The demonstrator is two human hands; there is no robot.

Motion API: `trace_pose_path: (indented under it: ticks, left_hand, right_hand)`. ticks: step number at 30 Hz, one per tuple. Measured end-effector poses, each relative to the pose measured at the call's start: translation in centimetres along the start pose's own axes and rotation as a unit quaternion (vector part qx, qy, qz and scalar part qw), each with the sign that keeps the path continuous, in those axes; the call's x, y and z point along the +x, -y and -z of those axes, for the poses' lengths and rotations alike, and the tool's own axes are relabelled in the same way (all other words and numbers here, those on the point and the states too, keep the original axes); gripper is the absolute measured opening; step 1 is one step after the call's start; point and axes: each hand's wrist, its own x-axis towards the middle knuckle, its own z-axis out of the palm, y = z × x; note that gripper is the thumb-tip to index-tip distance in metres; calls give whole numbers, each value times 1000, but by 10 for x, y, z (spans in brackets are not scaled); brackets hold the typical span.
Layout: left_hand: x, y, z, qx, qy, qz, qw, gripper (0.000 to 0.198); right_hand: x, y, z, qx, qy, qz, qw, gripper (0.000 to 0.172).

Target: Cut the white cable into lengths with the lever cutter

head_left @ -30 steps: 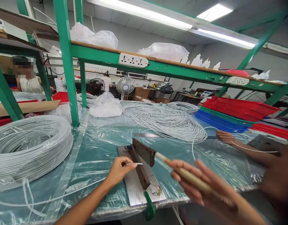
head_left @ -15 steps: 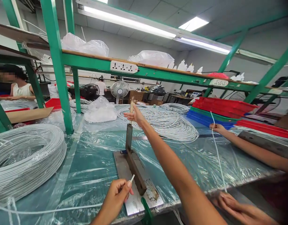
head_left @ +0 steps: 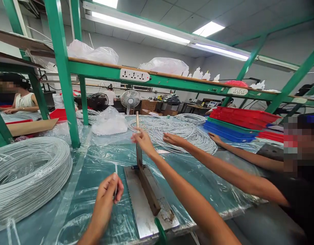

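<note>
My left hand (head_left: 108, 190) is closed on a thin white cable (head_left: 116, 168), whose end sticks up above the fingers. Left of the metal base plate (head_left: 136, 214), this hand is held over the bench. Hinged on that plate is a bar tool whose lever (head_left: 137, 119) stands upright. Across the lever's middle lies my right hand (head_left: 144, 141), its fingers bent but apart; contact with the lever is hard to make out. A green handle (head_left: 160, 229) shows at the plate's front edge.
A big cable coil (head_left: 52, 190) fills the left side. Loose coils (head_left: 187, 132) spread behind the lever. From the right, a co-worker's arm (head_left: 210, 163) reaches towards them, the other hand (head_left: 215, 137) near stacked trays (head_left: 243, 117). A green post (head_left: 61, 75) rises left.
My left hand has moved left and up with the cable. My right hand has come lower along the lever, which has shifted slightly left. The co-worker has leaned in, both hands reaching over the bench.
</note>
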Motion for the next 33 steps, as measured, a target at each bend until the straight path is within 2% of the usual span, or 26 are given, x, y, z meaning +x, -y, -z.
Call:
trace_pose_path:
  ticks: [2,3,4,6,7,9,10,12,13,15,16,18,19,21,23,28,31,33]
  left_hand:
    - [1,-15,-1,-45,-53,-34,997,51]
    - [1,-20,-3,-70,-76,-53,993,49]
    - [2,-24,-7,-95,-94,-71,988,47]
    - [2,-27,-18,-143,-109,-96,979,44]
    - [1,-27,-24,-162,-108,-101,976,43]
    - [0,-26,-35,-167,-83,-99,977,41]
    - [-1,-26,-38,-144,-52,-93,984,38]
    - [-5,-27,-36,-39,45,-76,995,36]
    - [-7,-29,-31,40,104,-61,992,39]
    - [-11,-31,-15,220,207,-18,953,44]
    - [-13,-32,-5,308,242,3,920,44]
    - [-14,-31,17,463,277,36,841,41]
    - [-13,-30,27,524,279,43,804,38]
    - [-8,-26,43,610,263,38,747,33]
    - [-1,-24,53,654,233,27,719,30]
    - [13,-28,70,691,172,22,702,37]
    - [16,-31,79,697,158,18,699,39]
    - [16,-33,87,697,147,13,702,40]
  right_hand:
    - [-51,2,-11,-3,145,-25,989,51]
    - [-78,1,-18,-1,237,-47,970,50]
    - [-103,-2,-26,10,344,-71,936,50]
    - [-147,-10,-46,35,439,-93,893,49]
    - [-164,-15,-55,53,450,-95,887,47]
    - [-187,-23,-70,102,410,-98,901,48]
    - [-193,-26,-73,135,378,-103,910,50]
    - [-196,-26,-66,199,289,-104,931,51]
    - [-195,-24,-55,222,230,-92,943,49]
    - [-187,-18,-19,247,83,-54,964,42]
    - [-182,-15,5,254,-5,-40,966,40]
    - [-175,-14,57,266,-175,-39,947,37]
    - [-173,-16,83,274,-246,-53,928,35]
    - [-174,-23,130,279,-322,-77,901,29]
    - [-182,-33,169,276,-365,-102,883,24]
    - [-207,-50,241,256,-449,-169,840,28]
    - [-217,-52,272,233,-469,-178,833,28]
    - [-224,-52,286,212,-472,-165,840,30]
